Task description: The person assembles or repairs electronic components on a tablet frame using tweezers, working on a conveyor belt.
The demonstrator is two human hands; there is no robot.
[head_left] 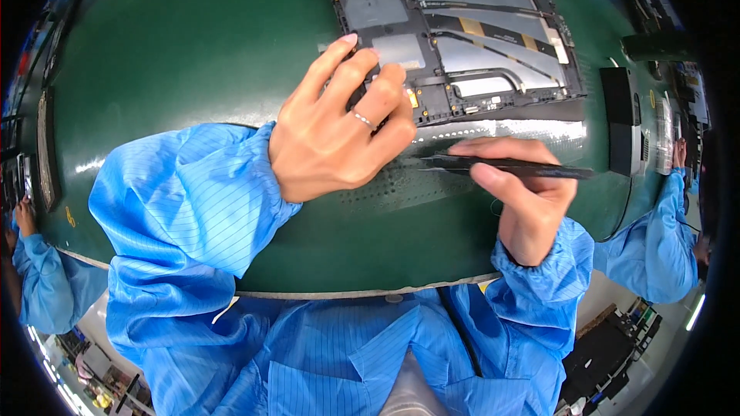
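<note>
A thin black casing [451,38] with grey metal plates, dark strips and cables lies on the green tabletop. It looks like an opened screen or laptop housing. My left hand [347,119] covers its near left corner, fingers bent and fingertips against it. The thumb is hidden, so what it pinches, if anything, does not show. My right hand [532,185] is closed on black tweezers [532,166], held nearly level just in front of the casing. Their tips point left toward my left hand. Under them lies a clear sheet [385,189] marked with small dark dots.
The green table [177,62] spreads under everything, its near edge [362,293] at my body. A black box-shaped device [620,119] with a cable stands at the right. A dark bar [48,150] lies along the left. Blue-sleeved people [651,239] sit at both sides.
</note>
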